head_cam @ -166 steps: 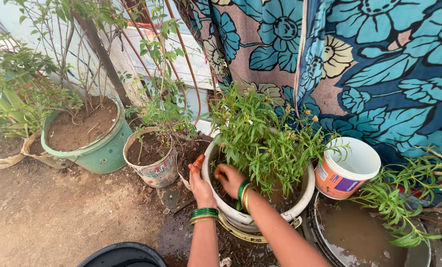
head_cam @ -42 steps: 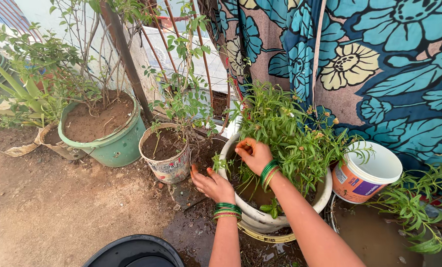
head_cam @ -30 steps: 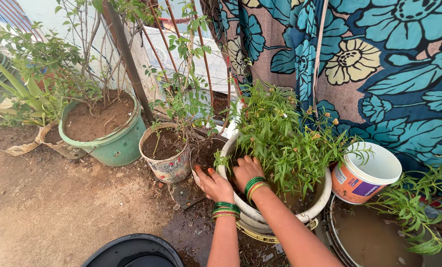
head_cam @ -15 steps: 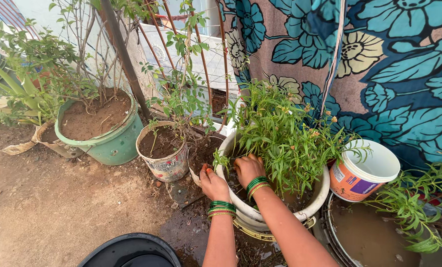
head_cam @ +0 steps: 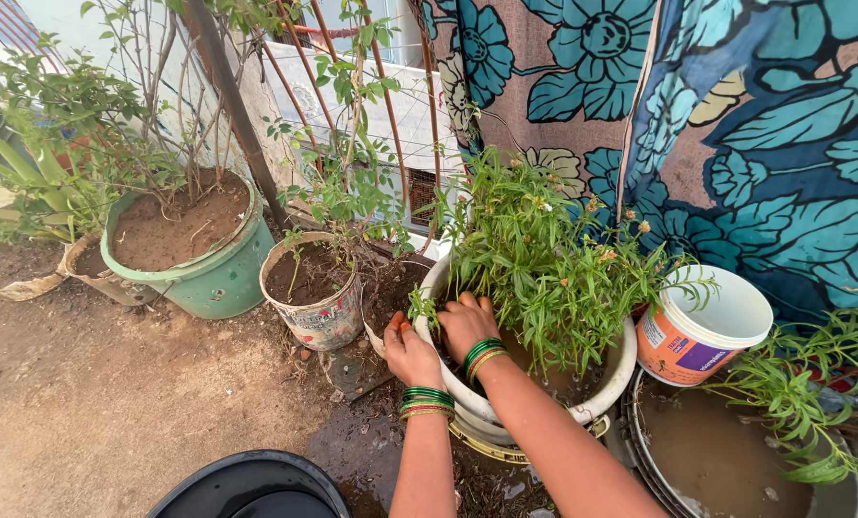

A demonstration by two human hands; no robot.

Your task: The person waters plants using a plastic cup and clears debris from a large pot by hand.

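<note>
Our right hand (head_cam: 466, 324) reaches into the white pot (head_cam: 609, 382), its grip curled down on the wet soil at the foot of the leafy plant (head_cam: 544, 259); we cannot tell whether it pinches anything. Our left hand (head_cam: 411, 353) lies on the pot's near-left rim, fingers together. Just left stands a small printed pot (head_cam: 319, 321), then a green pot (head_cam: 218, 283). To the right sits an orange bucket (head_cam: 674, 350), above a basin of muddy water (head_cam: 712, 456).

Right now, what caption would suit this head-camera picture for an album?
Both hands, left hand and right hand, press into the white pot beneath a leafy green plant.
</note>
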